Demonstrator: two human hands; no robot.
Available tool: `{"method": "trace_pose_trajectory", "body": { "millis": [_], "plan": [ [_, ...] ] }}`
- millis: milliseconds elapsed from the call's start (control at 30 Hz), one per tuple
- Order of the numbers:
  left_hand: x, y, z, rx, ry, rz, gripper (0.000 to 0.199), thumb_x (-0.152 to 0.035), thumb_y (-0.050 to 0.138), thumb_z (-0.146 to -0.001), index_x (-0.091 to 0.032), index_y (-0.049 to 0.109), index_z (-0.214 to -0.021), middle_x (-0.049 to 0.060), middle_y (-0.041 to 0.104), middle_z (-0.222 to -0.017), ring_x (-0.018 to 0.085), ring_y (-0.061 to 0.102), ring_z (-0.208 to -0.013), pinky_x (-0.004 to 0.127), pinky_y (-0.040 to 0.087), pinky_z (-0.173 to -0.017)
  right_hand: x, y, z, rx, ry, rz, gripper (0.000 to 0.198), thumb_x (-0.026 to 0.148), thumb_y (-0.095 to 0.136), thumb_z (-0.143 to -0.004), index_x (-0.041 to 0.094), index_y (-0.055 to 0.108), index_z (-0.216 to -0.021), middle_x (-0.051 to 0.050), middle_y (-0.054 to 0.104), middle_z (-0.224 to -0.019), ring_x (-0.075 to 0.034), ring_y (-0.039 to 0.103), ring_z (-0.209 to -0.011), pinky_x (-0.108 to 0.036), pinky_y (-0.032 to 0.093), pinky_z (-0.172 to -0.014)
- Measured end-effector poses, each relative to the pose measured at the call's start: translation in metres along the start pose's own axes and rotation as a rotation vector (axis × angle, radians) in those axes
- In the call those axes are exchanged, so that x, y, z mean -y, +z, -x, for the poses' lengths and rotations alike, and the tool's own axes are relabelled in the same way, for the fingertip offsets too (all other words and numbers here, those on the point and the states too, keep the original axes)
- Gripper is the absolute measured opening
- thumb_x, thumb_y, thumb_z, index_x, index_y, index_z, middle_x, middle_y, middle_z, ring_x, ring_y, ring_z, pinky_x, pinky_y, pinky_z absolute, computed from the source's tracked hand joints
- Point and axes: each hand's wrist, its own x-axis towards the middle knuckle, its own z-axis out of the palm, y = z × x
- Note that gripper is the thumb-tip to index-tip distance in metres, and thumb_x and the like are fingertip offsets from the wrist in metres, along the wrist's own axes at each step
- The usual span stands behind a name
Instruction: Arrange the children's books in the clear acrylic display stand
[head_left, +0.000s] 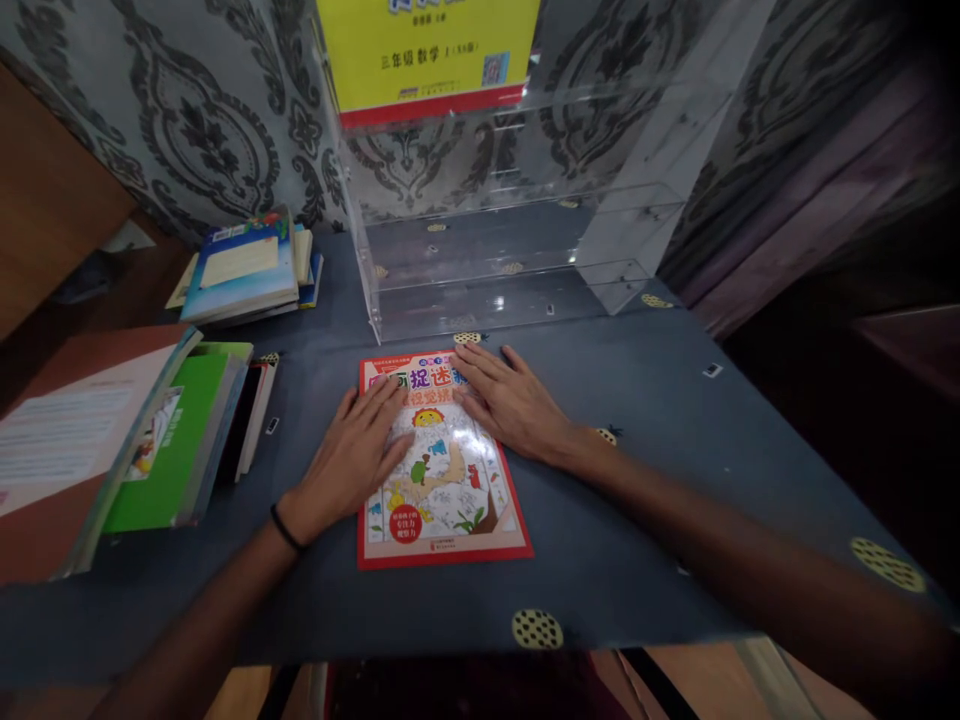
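A children's picture book (442,500) with a red border and cartoon animals on its cover lies closed and flat on the table in front of me. My left hand (352,450) rests on its left side, fingers stretched out over the upper cover. Across the upper right corner lies my right hand (514,405), also flat, its fingers pointing up and left and hiding part of the title. Neither hand grips anything. A dark band circles my left wrist.
Behind the book stands a clear acrylic rack (480,290) with a yellow book (431,60) at its top. To the left are a stack of books (240,280), a green book (180,450) and a brown-covered book (75,450). The patterned tablecloth (637,580) reaches the near edge.
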Motion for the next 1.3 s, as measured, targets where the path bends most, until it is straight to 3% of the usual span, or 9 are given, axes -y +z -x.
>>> {"method": "trace_pose_trajectory", "body": {
  "millis": [167,400,500,633,767,933,1100,1200,1300],
  "plan": [
    [0.013,0.003,-0.012,0.013,-0.109,0.015,0.059,-0.046,0.028,-0.105,-0.009,0.038,-0.151,0.018,0.035,-0.161,0.029,0.030,-0.151,0.056,0.026,-0.122,-0.001,0.002,0.002,0.003,-0.003,-0.003,0.049,0.036,0.035,-0.105,0.014,0.045,-0.148,-0.013,0.044,-0.156,-0.027,0.037,-0.147,-0.057,0.031,-0.118],
    [0.018,0.001,0.017,0.043,-0.055,0.001,0.066,-0.053,0.033,-0.103,-0.015,0.027,-0.157,0.016,0.028,-0.165,0.029,0.022,-0.154,0.056,0.023,-0.123,-0.002,0.002,0.003,0.006,-0.010,-0.011,0.050,0.036,0.035,-0.105,0.013,0.046,-0.148,-0.015,0.044,-0.156,-0.028,0.037,-0.147,-0.058,0.031,-0.118],
    [0.025,-0.005,0.025,0.043,-0.016,0.049,0.058,-0.045,0.033,-0.105,-0.018,0.029,-0.156,0.013,0.034,-0.163,0.027,0.026,-0.153,0.054,0.026,-0.123,0.001,-0.002,0.000,0.016,-0.007,0.012,0.049,0.033,0.035,-0.104,0.011,0.048,-0.146,-0.017,0.045,-0.155,-0.030,0.039,-0.146,-0.060,0.030,-0.118],
    [0.038,-0.010,0.024,-0.031,0.009,0.158,0.048,-0.027,0.030,-0.105,-0.017,0.038,-0.151,0.013,0.050,-0.153,0.023,0.045,-0.143,0.048,0.039,-0.118,0.026,-0.006,-0.016,0.040,-0.062,0.050,0.047,0.030,0.035,-0.104,0.007,0.054,-0.141,-0.020,0.052,-0.149,-0.034,0.044,-0.143,-0.066,0.025,-0.118],
    [0.046,-0.006,0.021,-0.116,-0.006,0.228,0.050,-0.017,0.031,-0.101,-0.018,0.039,-0.150,0.012,0.059,-0.144,0.022,0.056,-0.132,0.048,0.044,-0.113,0.072,0.001,-0.025,0.112,-0.268,-0.051,0.045,0.030,0.042,-0.103,0.011,0.055,-0.141,-0.017,0.052,-0.150,-0.030,0.042,-0.144,-0.057,0.028,-0.121],
    [0.047,-0.001,0.022,-0.150,0.004,0.242,0.049,-0.018,0.030,-0.100,-0.019,0.040,-0.149,0.012,0.061,-0.140,0.024,0.058,-0.128,0.048,0.046,-0.111,0.114,0.010,0.013,0.178,-0.514,-0.186,0.045,0.027,0.044,-0.103,0.009,0.053,-0.143,-0.016,0.050,-0.152,-0.026,0.041,-0.145,-0.053,0.025,-0.124],
    [0.038,-0.009,0.021,-0.103,-0.062,0.214,0.047,-0.037,0.038,-0.104,-0.015,0.042,-0.146,0.015,0.059,-0.143,0.026,0.058,-0.129,0.048,0.044,-0.113,0.122,0.007,0.053,0.227,-0.654,-0.309,0.049,0.013,0.047,-0.099,0.006,0.046,-0.147,-0.018,0.046,-0.154,-0.023,0.039,-0.147,-0.045,0.028,-0.125],
    [0.030,-0.011,0.022,-0.069,-0.088,0.170,0.053,-0.043,0.040,-0.103,-0.015,0.039,-0.147,0.017,0.054,-0.148,0.027,0.054,-0.134,0.050,0.040,-0.115,0.120,-0.002,0.062,0.241,-0.614,-0.400,0.047,0.018,0.050,-0.100,0.005,0.048,-0.146,-0.020,0.047,-0.153,-0.024,0.039,-0.147,-0.046,0.027,-0.125],
    [0.026,-0.008,0.024,-0.061,-0.092,0.131,0.058,-0.045,0.044,-0.101,-0.014,0.035,-0.150,0.019,0.049,-0.152,0.028,0.049,-0.139,0.053,0.035,-0.118,0.112,-0.014,0.068,0.239,-0.467,-0.482,0.051,0.032,0.050,-0.102,0.009,0.047,-0.148,-0.018,0.046,-0.154,-0.025,0.036,-0.148,-0.049,0.030,-0.124]
  ]
}}
